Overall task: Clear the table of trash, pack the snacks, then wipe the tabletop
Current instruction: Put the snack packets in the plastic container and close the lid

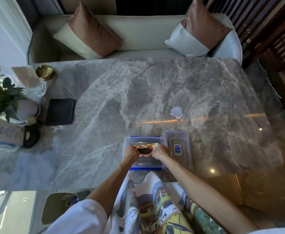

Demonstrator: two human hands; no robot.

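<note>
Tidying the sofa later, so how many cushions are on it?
2: one cushion at the sofa's left end, the other cushion at its right end. None seem hidden.

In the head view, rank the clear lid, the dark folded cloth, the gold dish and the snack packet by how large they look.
1. Clear lid and dark folded cloth: too alike to rank.
2. Gold dish.
3. Snack packet, partly hidden by both hands, so unsure.
</note>
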